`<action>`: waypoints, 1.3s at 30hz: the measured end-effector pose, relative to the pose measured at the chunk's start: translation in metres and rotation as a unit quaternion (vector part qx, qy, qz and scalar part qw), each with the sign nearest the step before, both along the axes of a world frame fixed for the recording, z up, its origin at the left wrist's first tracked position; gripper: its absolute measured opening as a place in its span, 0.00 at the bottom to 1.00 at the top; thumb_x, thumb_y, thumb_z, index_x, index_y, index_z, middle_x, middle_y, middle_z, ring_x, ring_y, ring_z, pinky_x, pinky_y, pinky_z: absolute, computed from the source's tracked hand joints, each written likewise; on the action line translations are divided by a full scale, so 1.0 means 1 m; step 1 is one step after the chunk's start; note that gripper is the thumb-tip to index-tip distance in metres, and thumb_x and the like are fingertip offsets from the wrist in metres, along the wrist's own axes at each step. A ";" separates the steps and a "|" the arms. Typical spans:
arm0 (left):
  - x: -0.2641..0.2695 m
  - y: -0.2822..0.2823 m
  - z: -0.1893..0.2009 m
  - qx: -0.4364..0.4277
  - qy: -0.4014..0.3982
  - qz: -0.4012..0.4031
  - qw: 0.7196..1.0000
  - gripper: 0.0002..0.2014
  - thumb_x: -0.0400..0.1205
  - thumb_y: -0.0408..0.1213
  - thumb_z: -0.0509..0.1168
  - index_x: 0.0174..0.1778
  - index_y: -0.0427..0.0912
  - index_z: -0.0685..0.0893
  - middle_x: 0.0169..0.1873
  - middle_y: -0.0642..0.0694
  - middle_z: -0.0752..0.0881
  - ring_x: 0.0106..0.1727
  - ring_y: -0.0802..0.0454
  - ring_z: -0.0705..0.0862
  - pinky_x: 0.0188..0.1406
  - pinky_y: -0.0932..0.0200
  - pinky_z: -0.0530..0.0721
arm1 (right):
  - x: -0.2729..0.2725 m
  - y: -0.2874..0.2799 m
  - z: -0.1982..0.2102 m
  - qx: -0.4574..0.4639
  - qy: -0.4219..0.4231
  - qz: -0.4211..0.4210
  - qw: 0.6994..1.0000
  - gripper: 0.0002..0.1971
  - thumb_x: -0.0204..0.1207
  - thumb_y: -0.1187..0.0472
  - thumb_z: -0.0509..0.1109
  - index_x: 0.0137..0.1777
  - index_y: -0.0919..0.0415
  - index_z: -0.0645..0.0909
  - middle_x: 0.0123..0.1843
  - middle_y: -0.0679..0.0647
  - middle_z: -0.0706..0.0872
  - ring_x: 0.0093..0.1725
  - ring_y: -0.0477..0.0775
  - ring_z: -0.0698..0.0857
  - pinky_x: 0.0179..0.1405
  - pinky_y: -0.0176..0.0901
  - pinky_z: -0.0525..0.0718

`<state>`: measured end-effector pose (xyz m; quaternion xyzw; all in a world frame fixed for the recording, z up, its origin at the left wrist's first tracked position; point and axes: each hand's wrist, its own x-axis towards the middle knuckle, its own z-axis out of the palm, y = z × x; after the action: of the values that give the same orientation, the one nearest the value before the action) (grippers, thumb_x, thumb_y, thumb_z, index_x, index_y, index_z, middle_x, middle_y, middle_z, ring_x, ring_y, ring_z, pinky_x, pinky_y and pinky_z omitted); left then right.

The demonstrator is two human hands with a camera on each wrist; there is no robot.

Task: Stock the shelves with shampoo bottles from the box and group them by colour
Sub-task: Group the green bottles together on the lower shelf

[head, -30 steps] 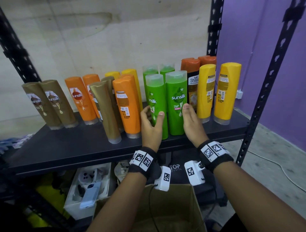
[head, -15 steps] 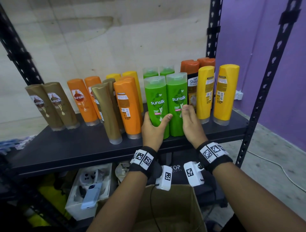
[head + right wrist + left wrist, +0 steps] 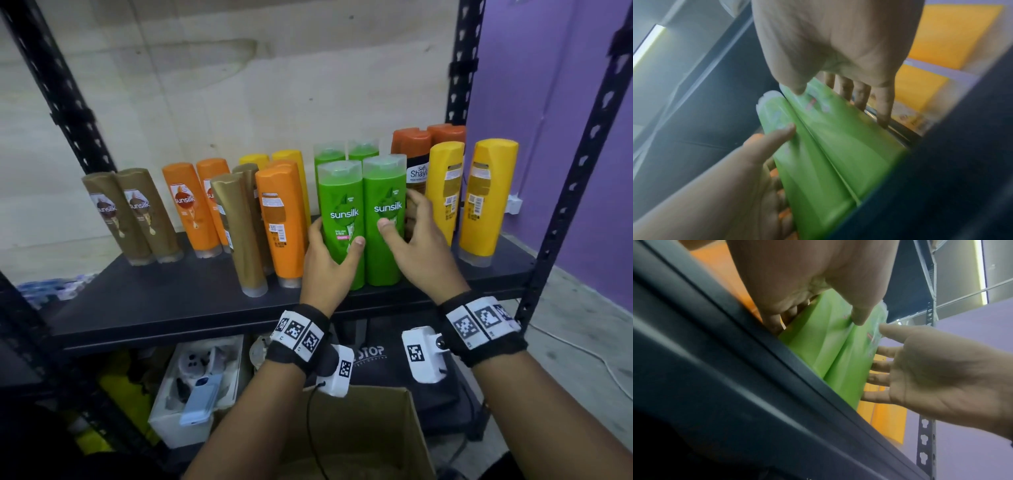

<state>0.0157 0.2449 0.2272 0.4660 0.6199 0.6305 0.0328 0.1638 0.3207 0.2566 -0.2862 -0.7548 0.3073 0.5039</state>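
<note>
Shelf point(image 3: 171, 301) edge: hands point(image 3: 329, 263) flank 2 green bottles point(image 3: 363, 219).

Bare shelf point(image 3: 164, 301) front left lies open; orange bottle point(image 3: 281, 219) and yellow bottle point(image 3: 445, 192) crowd the green pair point(image 3: 363, 219)

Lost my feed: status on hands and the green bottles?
Left hand grips front-left green bottle. Right hand open against front-right green bottle. Nothing blocking.

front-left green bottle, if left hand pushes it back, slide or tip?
Tall, narrow left green bottle probably tips if pushed high. Left hand grips its lower half, so likelier sliding. Right green bottle beside it, apparently touching, should steady it sideways.
</note>
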 end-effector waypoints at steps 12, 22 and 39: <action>-0.008 -0.013 0.052 -0.089 0.112 0.001 0.990 0.39 0.78 0.42 0.79 0.81 0.43 0.66 0.70 0.46 0.83 0.69 0.46 0.83 0.64 0.54 0.82 | -0.006 -0.002 0.029 0.001 -0.102 -0.051 0.993 0.53 0.79 0.53 0.79 0.91 0.53 0.44 0.87 0.56 0.64 0.83 0.56 0.69 0.78 0.46 0.70; -0.011 0.008 0.057 -0.108 0.103 0.012 0.989 0.38 0.81 0.36 0.77 0.82 0.38 0.63 0.72 0.40 0.81 0.72 0.41 0.81 0.68 0.54 0.79 | -0.031 0.005 0.028 0.005 -0.112 -0.114 0.987 0.42 0.75 0.54 0.80 0.82 0.63 0.61 0.75 0.61 0.71 0.74 0.62 0.75 0.70 0.50 0.78; -0.033 0.072 0.068 -0.186 0.008 0.030 0.982 0.40 0.85 0.34 0.70 0.85 0.45 0.51 0.68 0.38 0.80 0.66 0.36 0.83 0.66 0.38 0.84 | -0.075 0.064 0.046 -0.057 -0.145 -0.098 0.983 0.41 0.78 0.57 0.78 0.84 0.60 0.58 0.78 0.63 0.69 0.74 0.65 0.76 0.65 0.48 0.75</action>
<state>-0.0170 0.3173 0.2951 0.4379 0.7404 0.5011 0.0945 0.0890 0.3852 0.3023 -0.4287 -0.7695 0.2538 0.3995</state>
